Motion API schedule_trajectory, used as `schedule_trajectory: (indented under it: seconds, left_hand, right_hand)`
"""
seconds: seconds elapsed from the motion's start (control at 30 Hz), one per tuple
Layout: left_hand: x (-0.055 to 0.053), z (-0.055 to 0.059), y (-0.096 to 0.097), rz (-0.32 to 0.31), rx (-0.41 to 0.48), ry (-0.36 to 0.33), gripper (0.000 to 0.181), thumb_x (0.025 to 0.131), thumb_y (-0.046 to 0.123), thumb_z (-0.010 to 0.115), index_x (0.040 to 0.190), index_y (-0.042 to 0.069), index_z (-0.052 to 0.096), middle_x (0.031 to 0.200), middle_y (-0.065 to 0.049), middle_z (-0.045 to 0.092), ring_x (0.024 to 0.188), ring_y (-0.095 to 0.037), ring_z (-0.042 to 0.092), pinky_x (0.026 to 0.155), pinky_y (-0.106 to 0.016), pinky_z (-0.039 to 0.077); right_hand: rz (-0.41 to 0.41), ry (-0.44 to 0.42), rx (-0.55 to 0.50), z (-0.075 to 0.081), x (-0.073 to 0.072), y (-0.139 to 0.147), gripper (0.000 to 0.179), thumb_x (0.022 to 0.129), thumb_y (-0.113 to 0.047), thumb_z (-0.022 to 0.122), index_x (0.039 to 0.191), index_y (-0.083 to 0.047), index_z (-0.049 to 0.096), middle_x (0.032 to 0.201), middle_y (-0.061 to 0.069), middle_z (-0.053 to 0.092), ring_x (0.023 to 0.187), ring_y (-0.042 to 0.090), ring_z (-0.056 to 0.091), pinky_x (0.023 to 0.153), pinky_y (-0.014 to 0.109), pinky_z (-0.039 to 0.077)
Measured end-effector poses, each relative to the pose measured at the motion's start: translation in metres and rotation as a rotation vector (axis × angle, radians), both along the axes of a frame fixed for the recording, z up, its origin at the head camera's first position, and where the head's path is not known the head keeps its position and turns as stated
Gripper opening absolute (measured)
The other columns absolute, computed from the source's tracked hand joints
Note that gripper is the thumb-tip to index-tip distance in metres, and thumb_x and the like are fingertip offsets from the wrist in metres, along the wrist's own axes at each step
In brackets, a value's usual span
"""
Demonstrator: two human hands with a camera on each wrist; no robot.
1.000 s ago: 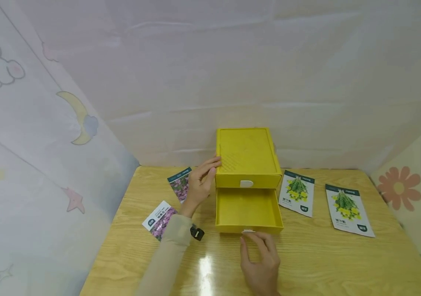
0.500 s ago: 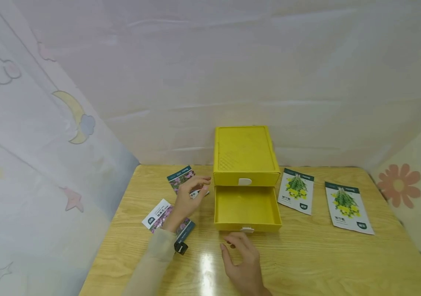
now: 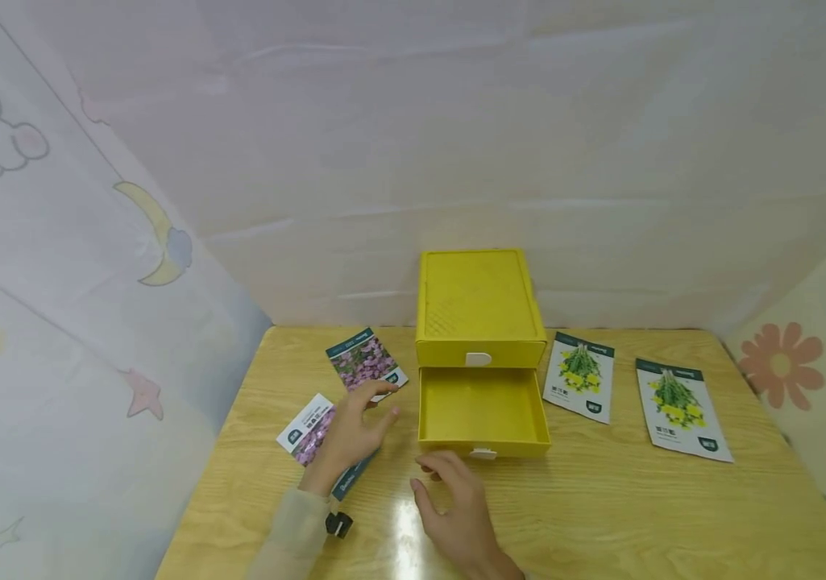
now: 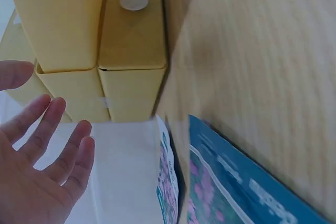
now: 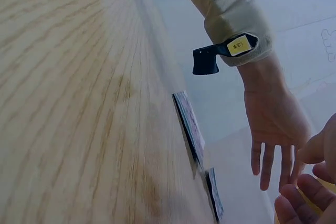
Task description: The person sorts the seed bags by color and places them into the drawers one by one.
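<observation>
A yellow two-drawer box [image 3: 481,294] stands at the back of the table. Its lower drawer [image 3: 483,407] is pulled out with nothing seen inside; the upper one is shut. To the left, my left hand [image 3: 350,431] hovers over a purple-flower seed packet [image 3: 309,435], covering part of it. In the left wrist view the fingers of that hand [image 4: 52,166] are spread and hold nothing. My right hand [image 3: 459,507] is just in front of the drawer, its fingers loosely bent and apart from the white pull tab [image 3: 483,454].
Another purple-flower packet [image 3: 367,362] lies behind the left hand. Two yellow-flower seed packets, a nearer one [image 3: 579,377] and a farther one [image 3: 683,409], lie right of the box. A printed cloth wall [image 3: 354,161] closes off the table's back.
My left hand has left the side of the box and moved left and nearer, over the packets. My right hand has let go of the drawer's tab and shifted left. The drawer stays out.
</observation>
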State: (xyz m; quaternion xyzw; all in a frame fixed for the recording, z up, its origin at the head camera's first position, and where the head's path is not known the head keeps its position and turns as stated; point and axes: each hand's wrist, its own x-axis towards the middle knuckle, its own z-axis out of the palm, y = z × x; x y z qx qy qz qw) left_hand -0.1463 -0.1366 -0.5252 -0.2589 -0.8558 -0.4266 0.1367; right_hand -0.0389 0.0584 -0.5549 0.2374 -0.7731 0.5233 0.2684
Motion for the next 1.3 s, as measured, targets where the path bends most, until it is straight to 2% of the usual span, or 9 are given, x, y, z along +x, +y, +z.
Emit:
schedule_trajectory:
  seconds: [0.13,0.23,0.33,0.47,0.63,0.8,1.03,1.2,1.3]
  left_hand:
    - [0.007,-0.009,-0.008,0.027,-0.083,0.008,0.038,0.093,0.026,0.067,0.128,0.014,0.059,0.123,-0.003,0.062,0.111,-0.027,0.059,0.086,-0.047,0.053]
    - [0.013,-0.017,-0.017,0.084,-0.147,0.014,0.039,0.092,0.033,0.068,0.128,0.022,0.059,0.123,0.002,0.061,0.11,-0.022,0.06,0.086,-0.043,0.053]
    - [0.018,-0.025,-0.028,0.132,-0.182,0.013,0.04,0.089,0.03,0.072,0.126,0.024,0.059,0.123,0.006,0.061,0.11,-0.018,0.059,0.087,-0.042,0.052]
    - [0.026,-0.03,-0.041,0.169,-0.189,-0.025,0.043,0.087,0.026,0.074,0.127,0.021,0.06,0.126,0.006,0.059,0.112,-0.019,0.058,0.089,-0.046,0.051]
    - [0.033,-0.031,-0.058,0.219,-0.184,-0.074,0.045,0.089,0.033,0.071,0.13,0.018,0.059,0.128,0.004,0.059,0.117,-0.022,0.055,0.094,-0.05,0.047]
    - [0.033,-0.026,-0.073,0.284,-0.183,-0.104,0.048,0.089,0.036,0.071,0.129,0.012,0.06,0.127,-0.002,0.06,0.119,-0.027,0.053,0.095,-0.053,0.046]
    - [0.028,-0.023,-0.092,0.385,-0.243,-0.136,0.051,0.087,0.035,0.073,0.13,0.013,0.058,0.13,-0.008,0.057,0.118,-0.034,0.051,0.093,-0.057,0.045]
    - [0.023,-0.022,-0.106,0.432,-0.294,-0.157,0.058,0.087,0.037,0.072,0.133,0.008,0.055,0.131,-0.011,0.054,0.117,-0.037,0.05,0.092,-0.058,0.044]
    - [0.02,-0.022,-0.112,0.451,-0.319,-0.196,0.062,0.087,0.039,0.072,0.135,0.006,0.052,0.133,-0.014,0.051,0.119,-0.04,0.048,0.093,-0.061,0.042]
  right_hand:
    - [0.021,-0.022,0.022,0.001,-0.003,-0.002,0.042,0.081,-0.001,0.077,0.118,-0.016,0.065,0.109,-0.007,0.061,0.093,0.01,0.061,0.076,0.024,0.054]
    - [0.043,-0.037,0.028,0.001,-0.005,-0.004,0.041,0.082,-0.003,0.076,0.119,-0.018,0.064,0.11,-0.008,0.062,0.095,0.01,0.061,0.077,0.025,0.054]
    - [0.066,-0.055,0.03,0.0,-0.005,-0.008,0.043,0.082,-0.003,0.076,0.121,-0.018,0.063,0.113,-0.007,0.063,0.098,0.012,0.062,0.077,0.031,0.056]
    - [0.096,-0.082,0.031,-0.001,-0.006,-0.013,0.048,0.082,-0.002,0.076,0.124,-0.019,0.061,0.116,-0.007,0.062,0.101,0.016,0.063,0.077,0.036,0.057]
    - [0.13,-0.125,0.019,-0.001,-0.006,-0.02,0.05,0.083,-0.002,0.075,0.127,-0.019,0.059,0.12,-0.007,0.062,0.104,0.016,0.063,0.08,0.033,0.056]
    - [0.157,-0.213,0.043,-0.001,-0.006,-0.027,0.049,0.086,-0.007,0.074,0.131,-0.018,0.057,0.124,-0.007,0.06,0.108,0.015,0.061,0.083,0.034,0.056]
    - [0.199,-0.331,0.072,-0.005,-0.009,-0.033,0.048,0.09,-0.015,0.071,0.134,-0.016,0.053,0.125,-0.002,0.057,0.104,0.026,0.061,0.085,0.037,0.055]
    - [0.193,-0.404,0.084,-0.006,-0.012,-0.039,0.049,0.089,-0.019,0.072,0.134,-0.018,0.052,0.124,-0.004,0.055,0.102,0.026,0.06,0.086,0.039,0.054]
    - [0.197,-0.435,0.086,-0.008,-0.015,-0.043,0.049,0.088,-0.021,0.073,0.133,-0.017,0.052,0.123,-0.004,0.054,0.102,0.026,0.059,0.086,0.039,0.054]
